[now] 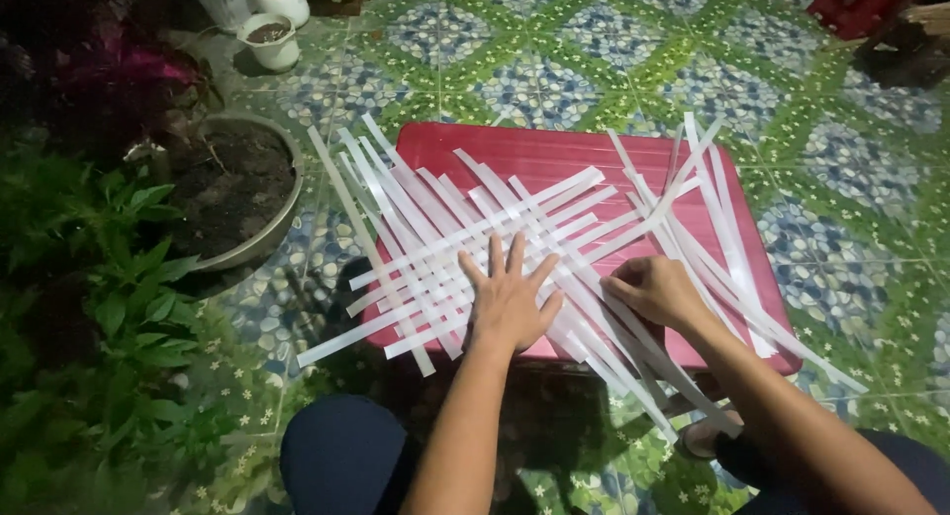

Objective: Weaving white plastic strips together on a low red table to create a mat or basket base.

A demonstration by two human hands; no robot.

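Several long white strips lie crossed and interwoven on a flat red plastic board resting on the floor. My left hand presses flat on the woven part, fingers spread. My right hand is curled just right of it, fingertips pinching a white strip at the weave's edge. A loose bundle of white strips fans out across the right side of the board.
A round pot of dark soil stands left of the board, with green leafy plants at the near left. Small white pots sit at the far left. A red object is at the far right. My knees frame the bottom edge.
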